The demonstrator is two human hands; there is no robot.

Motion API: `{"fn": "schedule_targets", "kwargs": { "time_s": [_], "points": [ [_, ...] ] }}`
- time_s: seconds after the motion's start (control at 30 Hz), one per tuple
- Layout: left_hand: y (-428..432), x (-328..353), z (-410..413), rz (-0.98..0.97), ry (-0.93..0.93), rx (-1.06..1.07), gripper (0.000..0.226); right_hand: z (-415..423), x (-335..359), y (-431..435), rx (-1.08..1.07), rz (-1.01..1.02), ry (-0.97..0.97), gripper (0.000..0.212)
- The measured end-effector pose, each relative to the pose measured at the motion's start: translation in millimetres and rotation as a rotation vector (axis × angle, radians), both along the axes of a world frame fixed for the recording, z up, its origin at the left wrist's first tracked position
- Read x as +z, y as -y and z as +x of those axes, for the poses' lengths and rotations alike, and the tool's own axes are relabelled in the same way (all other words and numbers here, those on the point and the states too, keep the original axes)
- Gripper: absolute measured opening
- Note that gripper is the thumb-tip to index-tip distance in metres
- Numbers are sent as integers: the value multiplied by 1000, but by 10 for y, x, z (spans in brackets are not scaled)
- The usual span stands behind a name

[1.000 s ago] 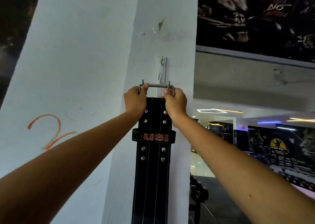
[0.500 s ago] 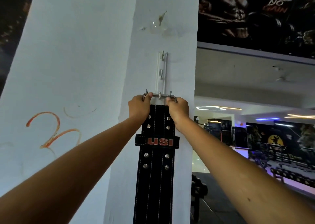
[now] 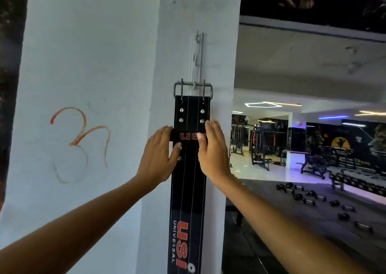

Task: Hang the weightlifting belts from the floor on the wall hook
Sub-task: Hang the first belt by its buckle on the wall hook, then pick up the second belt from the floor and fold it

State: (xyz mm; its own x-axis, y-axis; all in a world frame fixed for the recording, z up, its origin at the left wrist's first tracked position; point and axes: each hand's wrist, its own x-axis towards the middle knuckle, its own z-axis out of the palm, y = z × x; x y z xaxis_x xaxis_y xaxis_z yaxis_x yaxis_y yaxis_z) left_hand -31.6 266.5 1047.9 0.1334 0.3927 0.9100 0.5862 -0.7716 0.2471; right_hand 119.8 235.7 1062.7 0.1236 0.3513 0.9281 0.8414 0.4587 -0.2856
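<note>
The black leather weightlifting belt (image 3: 188, 179) with red USI lettering hangs flat down the white pillar (image 3: 219, 44), its steel double-prong buckle (image 3: 193, 90) caught on a small hook of the white metal hook strip (image 3: 196, 52) at 12 o'clock. The left hand (image 3: 158, 154) at 9 o'clock and the right hand (image 3: 213, 148) at 3 o'clock lie open-fingered against the belt's edges (thumbs on its face), gripping nothing. Dumbbells (image 3: 309, 198) litter the dark floor at 4 o'clock.
</note>
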Motion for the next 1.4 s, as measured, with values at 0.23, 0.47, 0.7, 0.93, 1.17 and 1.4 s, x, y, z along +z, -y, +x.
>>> {"fn": "schedule_targets", "kwargs": {
  "time_s": [0.23, 0.47, 0.7, 0.93, 1.17, 1.4],
  "points": [
    [473, -1818, -115, -452, -44, 6, 62, -201, -1783, 239, 71, -160, -109, 49],
    [1032, -3742, -231, -1003, 9, 113, 53, -482, -3779, 767, 107, -704, -340, 51],
    [1579, -5487, -382, -1381, -31, 143, 45, -737, -5669, 1394, 121, -1154, -387, 51],
    [2070, -7282, -644, -1636, -80, 238, 45, -877, -7572, 1955, 121, -1462, -365, 48],
    [2446, -9540, -848, -1802, -41, 310, 34, -1178, -9912, 2400, 154, -1714, -361, 42],
    [2827, -11493, -1244, -1999, 29, 435, 28, -1624, -11690, 2805, 201, -1975, -234, 46]
  ]
}}
